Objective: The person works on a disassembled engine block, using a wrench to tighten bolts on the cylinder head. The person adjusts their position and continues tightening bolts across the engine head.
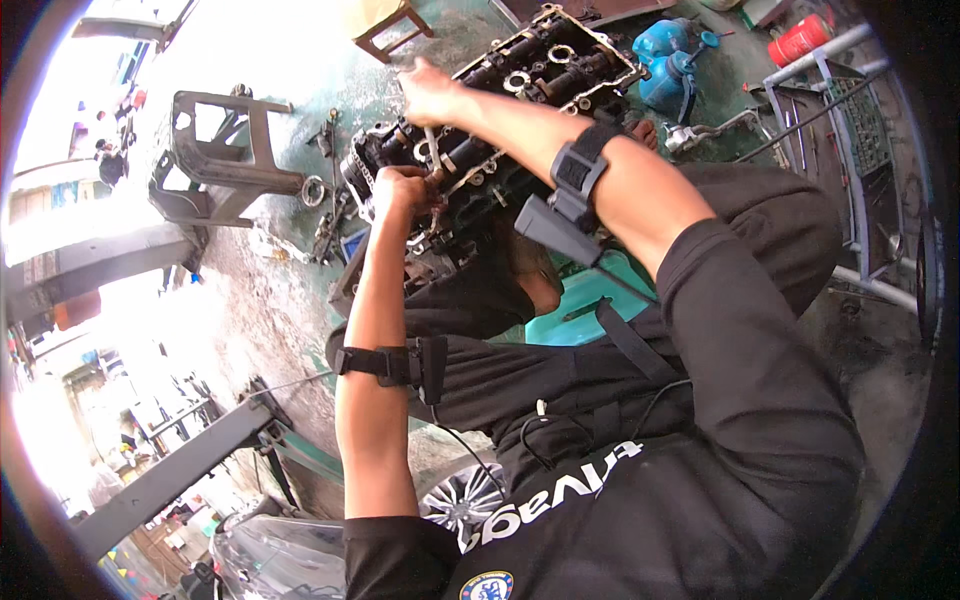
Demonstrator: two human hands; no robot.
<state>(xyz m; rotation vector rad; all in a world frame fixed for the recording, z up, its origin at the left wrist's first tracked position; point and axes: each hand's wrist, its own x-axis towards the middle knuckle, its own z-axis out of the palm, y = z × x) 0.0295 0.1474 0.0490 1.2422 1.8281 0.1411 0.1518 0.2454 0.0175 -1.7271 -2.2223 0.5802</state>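
Note:
An open engine [550, 62] lies on the floor in front of my bent legs, its dark camshafts and round metal parts exposed. Over its near left end, my right hand [432, 92] is closed around the upper part of a metal bar that looks like a wrench [434, 150]. Close to the bar's lower end, my left hand [402, 190] is curled against the engine. Its fingertips are partly hidden, so what they pinch is unclear. A timing chain [362, 172] shows at the engine's left end.
A grey plastic stool [225, 165] stands left, with a metal ring [313, 190] and loose parts beside it. Blue containers [665, 70], a red canister [800, 40] and a metal-framed rack [850, 150] are right. A teal seat [590, 310] is beneath me; an alloy wheel [462, 497] lies lower down.

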